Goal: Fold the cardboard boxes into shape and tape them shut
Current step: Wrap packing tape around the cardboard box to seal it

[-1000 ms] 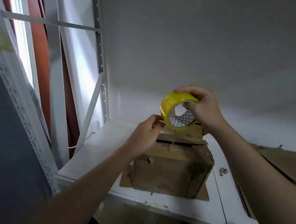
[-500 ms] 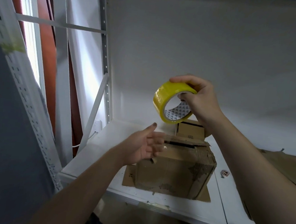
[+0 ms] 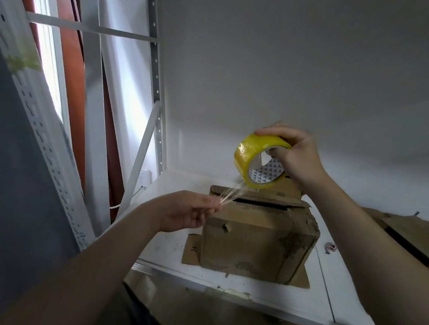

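A worn brown cardboard box (image 3: 256, 241) stands folded on the white shelf (image 3: 168, 257), its top flaps nearly closed with a dark gap along the seam. My right hand (image 3: 295, 156) grips a yellow roll of tape (image 3: 254, 162) above the box's far top edge. A thin, stringy strip of clear tape (image 3: 231, 191) runs from the roll down to my left hand (image 3: 191, 209), which pinches its end just left of the box's top left corner.
A flat piece of cardboard (image 3: 191, 250) lies under the box. More flat cardboard (image 3: 408, 234) lies at the right. A small object (image 3: 331, 247) sits on the shelf right of the box. Metal shelf uprights (image 3: 158, 84) and a window are at the left.
My left hand has taken the tape end and drawn it down and left from the roll. My right hand with the roll has stayed above the box's far edge.
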The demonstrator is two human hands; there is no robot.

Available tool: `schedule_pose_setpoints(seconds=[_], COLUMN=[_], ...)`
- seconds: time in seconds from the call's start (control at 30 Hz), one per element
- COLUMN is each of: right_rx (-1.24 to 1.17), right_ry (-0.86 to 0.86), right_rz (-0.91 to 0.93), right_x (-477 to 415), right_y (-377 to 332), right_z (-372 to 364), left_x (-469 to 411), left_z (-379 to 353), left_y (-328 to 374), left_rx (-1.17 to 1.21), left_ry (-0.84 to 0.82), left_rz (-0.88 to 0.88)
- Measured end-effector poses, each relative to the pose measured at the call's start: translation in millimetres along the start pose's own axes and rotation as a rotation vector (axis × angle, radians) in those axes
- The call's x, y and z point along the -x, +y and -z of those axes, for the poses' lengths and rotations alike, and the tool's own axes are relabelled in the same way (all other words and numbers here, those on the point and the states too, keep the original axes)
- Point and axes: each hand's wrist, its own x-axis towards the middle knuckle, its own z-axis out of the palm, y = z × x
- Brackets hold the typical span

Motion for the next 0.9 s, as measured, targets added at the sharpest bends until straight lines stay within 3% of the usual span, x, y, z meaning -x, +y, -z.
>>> schedule_pose_setpoints(seconds=[0.2,0.43,0.53,0.7,0.9], right_rx=[-0.06,-0.054,0.011,0.172,0.356], right_ry=[0.029,0.034,-0.004,-0.109,-0.241], right_rz=[-0.019,0.0,-0.003,-0.016,-0.011], right_x=[0.6,2.6,5.5,10.7,21.9], right_y=[9.8,19.0,25.6,39.5,51.9], right_z=[4.1,3.2,-2.0,6.7,11.1], left_x=[3.7,4.4,-0.7,-6.4,-16.0], left_z=[6.7,22.2,33.3,65.8,93.8], left_y=[3.4,5.0,12.0,22.1,10.7], left_rx=[-0.115,-0.025,0.016,-0.147,-0.196], left_ry=[0.001,0.129,0.24,0.469,0.475], left_rz=[0.091,0.01,-0.074,-0.156,-0.142])
